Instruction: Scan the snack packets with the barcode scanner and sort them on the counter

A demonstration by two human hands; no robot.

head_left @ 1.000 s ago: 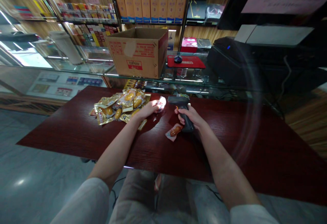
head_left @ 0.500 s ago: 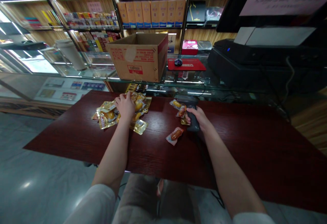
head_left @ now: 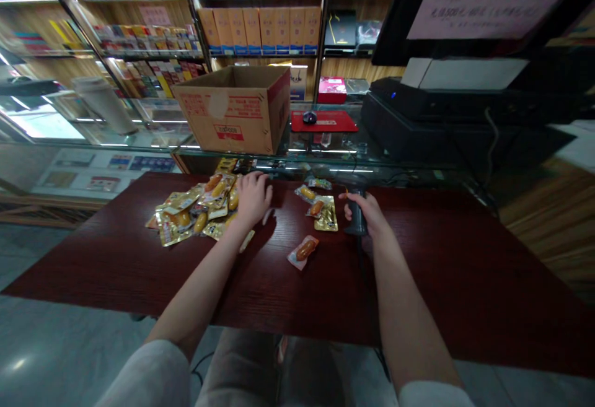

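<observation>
My left hand (head_left: 253, 199) hovers palm down at the right edge of a pile of small gold and clear sausage packets (head_left: 179, 218). Its fingers are loosely bent and apart, and I see nothing held in them; the underside of the palm is hidden. Wrapped round the dark handle of a barcode scanner (head_left: 357, 220) is my right hand (head_left: 369, 212), holding it upright over the table. Left of the scanner lie several separate packets, among them a gold one (head_left: 326, 215). A reddish-brown sausage packet (head_left: 304, 251) rests alone nearer to me.
The dark red wooden table (head_left: 288, 298) ends at a glass counter. On that counter stand an open cardboard box (head_left: 232, 116), a mouse (head_left: 309, 118) on a red mat (head_left: 334, 121), and a black machine (head_left: 446, 116) at right. A cable hangs from the scanner.
My left hand has moved right across the pile to its right edge. My right hand and the scanner have moved away from the separate packets, uncovering the gold one. The view has shifted slightly.
</observation>
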